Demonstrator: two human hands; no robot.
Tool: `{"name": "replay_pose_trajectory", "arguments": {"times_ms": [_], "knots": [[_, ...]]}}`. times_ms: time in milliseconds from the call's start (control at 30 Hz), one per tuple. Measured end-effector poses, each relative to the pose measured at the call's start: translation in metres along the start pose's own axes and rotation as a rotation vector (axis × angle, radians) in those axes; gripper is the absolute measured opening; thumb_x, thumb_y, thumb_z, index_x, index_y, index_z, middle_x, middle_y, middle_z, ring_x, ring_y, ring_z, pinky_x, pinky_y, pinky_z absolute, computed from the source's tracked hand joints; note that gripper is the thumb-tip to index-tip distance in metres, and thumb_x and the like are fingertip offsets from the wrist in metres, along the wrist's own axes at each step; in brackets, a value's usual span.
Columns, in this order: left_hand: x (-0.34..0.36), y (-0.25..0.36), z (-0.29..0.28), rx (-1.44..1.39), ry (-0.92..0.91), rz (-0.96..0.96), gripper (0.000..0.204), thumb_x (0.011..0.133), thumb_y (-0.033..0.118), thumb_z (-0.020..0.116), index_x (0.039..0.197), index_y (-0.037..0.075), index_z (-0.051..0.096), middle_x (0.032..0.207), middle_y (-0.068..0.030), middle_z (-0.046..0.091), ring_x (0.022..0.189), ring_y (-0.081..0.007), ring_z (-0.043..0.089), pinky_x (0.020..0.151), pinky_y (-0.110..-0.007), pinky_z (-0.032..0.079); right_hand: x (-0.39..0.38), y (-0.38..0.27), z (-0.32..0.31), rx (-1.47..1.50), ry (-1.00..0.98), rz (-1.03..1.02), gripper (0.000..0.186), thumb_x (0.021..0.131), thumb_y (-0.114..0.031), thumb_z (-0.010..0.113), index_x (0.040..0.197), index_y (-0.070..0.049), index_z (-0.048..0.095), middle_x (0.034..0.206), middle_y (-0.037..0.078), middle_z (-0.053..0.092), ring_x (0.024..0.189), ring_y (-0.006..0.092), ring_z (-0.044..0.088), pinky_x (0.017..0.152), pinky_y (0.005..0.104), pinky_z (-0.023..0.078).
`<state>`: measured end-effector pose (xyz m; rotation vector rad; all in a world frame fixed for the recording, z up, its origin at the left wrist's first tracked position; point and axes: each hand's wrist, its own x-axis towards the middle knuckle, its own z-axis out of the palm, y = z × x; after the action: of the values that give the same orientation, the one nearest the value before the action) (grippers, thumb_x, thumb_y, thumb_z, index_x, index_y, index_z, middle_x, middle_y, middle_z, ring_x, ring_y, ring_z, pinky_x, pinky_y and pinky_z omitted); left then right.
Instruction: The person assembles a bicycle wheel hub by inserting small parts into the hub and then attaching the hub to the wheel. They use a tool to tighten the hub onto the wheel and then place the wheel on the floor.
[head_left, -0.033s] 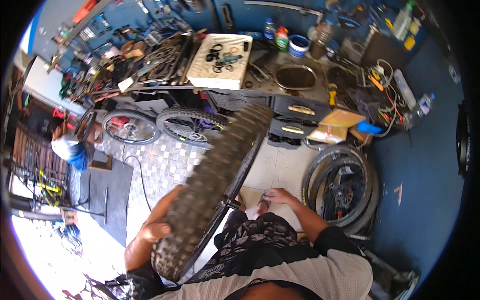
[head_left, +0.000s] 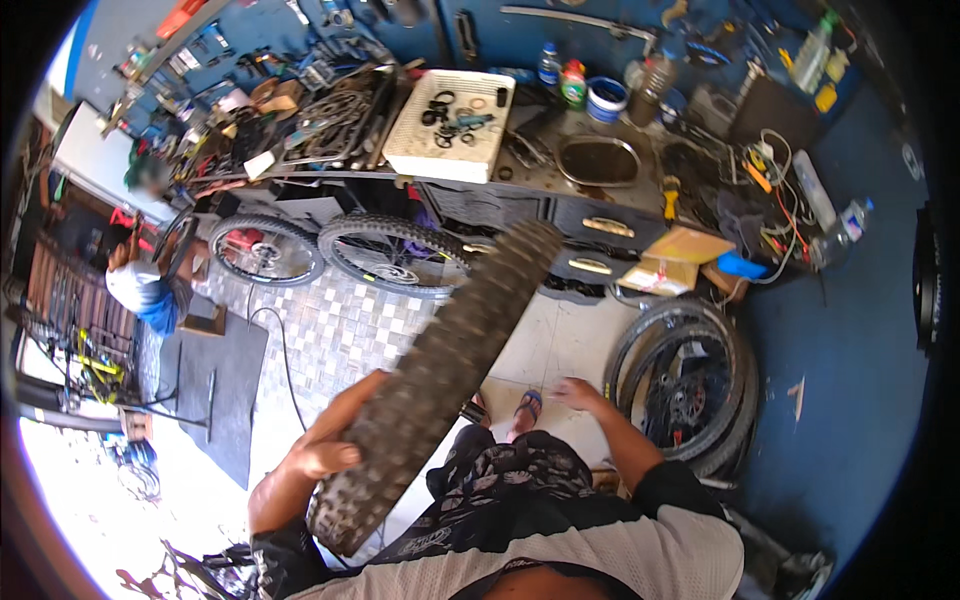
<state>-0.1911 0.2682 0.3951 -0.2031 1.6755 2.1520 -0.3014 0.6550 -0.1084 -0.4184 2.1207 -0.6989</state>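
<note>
A bicycle wheel (head_left: 440,375) with a knobby brown-black tyre stands up in front of me, tilted, its tread facing me. My left hand (head_left: 328,445) grips the tyre at its lower left, thumb across the tread. Behind the tyre, part of the hub end (head_left: 473,411) shows low on the right side; the rim and spokes are hidden. My right hand (head_left: 575,393) is off the wheel, to its right, with its fingers loosely apart and nothing in them. Below that hand is my sandalled foot (head_left: 528,405).
A cluttered workbench (head_left: 520,190) runs along the far wall, bearing a white tray (head_left: 437,165) of small parts and a metal pan (head_left: 598,160). More wheels (head_left: 690,385) lean by the right wall, others (head_left: 265,250) under the bench. Another person (head_left: 145,290) sits at the left.
The wheel has turned, so its rim side, seen before on the right, is now hidden behind the tread. My right hand has shifted slightly right. My left hand keeps its hold.
</note>
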Motion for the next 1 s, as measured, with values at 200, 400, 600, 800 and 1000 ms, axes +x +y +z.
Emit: {"name": "replay_pose_trajectory", "arguments": {"times_ms": [200, 400, 600, 800, 1000], "knots": [[0.053, -0.045, -0.018, 0.196, -0.369, -0.082, 0.080, 0.088, 0.044, 0.068, 0.148, -0.001, 0.039, 0.130, -0.0195, 0.056, 0.120, -0.0268, 0.054, 0.103, -0.039, 0.043, -0.093, 0.147, -0.076, 0.117, 0.243, 0.316, 0.038, 0.098, -0.039, 0.070, 0.104, -0.002, 0.075, 0.080, 0.015, 0.071, 0.075, 0.0291, 0.066, 0.069, 0.0453, 0.051], [0.075, -0.111, -0.057, 0.516, -0.429, -0.177, 0.091, 0.091, 0.043, 0.071, 0.156, -0.006, 0.029, 0.151, -0.0235, 0.045, 0.139, -0.0306, 0.044, 0.115, -0.039, 0.036, -0.148, 0.176, -0.004, 0.315, 0.195, 0.332, 0.025, 0.097, -0.028, 0.075, 0.105, -0.004, 0.077, 0.070, 0.004, 0.067, 0.053, 0.0166, 0.060, 0.047, 0.0370, 0.047], [0.065, -0.189, -0.122, 0.470, -0.221, -0.319, 0.107, 0.083, 0.069, 0.077, 0.152, -0.004, 0.042, 0.140, -0.0259, 0.060, 0.130, -0.0347, 0.057, 0.110, -0.041, 0.044, -0.133, 0.117, 0.069, 0.456, 0.094, 0.397, 0.028, 0.095, -0.029, 0.078, 0.107, -0.003, 0.076, 0.074, 0.005, 0.067, 0.057, 0.0164, 0.061, 0.050, 0.0352, 0.050], [0.049, -0.278, -0.170, 0.532, -0.080, -0.424, 0.119, 0.072, 0.067, 0.087, 0.156, -0.003, 0.041, 0.143, -0.0250, 0.060, 0.135, -0.0357, 0.056, 0.115, -0.040, 0.042, -0.106, 0.052, 0.065, 0.271, 0.177, 0.330, 0.031, 0.094, -0.030, 0.078, 0.109, -0.002, 0.075, 0.086, 0.011, 0.074, 0.073, 0.0220, 0.068, 0.067, 0.0376, 0.055], [0.042, -0.318, -0.199, 0.542, 0.004, -0.387, 0.104, 0.073, 0.066, 0.086, 0.143, -0.003, 0.054, 0.127, -0.0216, 0.069, 0.121, -0.0332, 0.064, 0.106, -0.041, 0.048, -0.103, 0.000, 0.019, 0.230, 0.338, 0.368, 0.040, 0.092, -0.037, 0.079, 0.111, -0.002, 0.074, 0.097, 0.019, 0.078, 0.094, 0.0317, 0.075, 0.084, 0.0421, 0.058]]}}
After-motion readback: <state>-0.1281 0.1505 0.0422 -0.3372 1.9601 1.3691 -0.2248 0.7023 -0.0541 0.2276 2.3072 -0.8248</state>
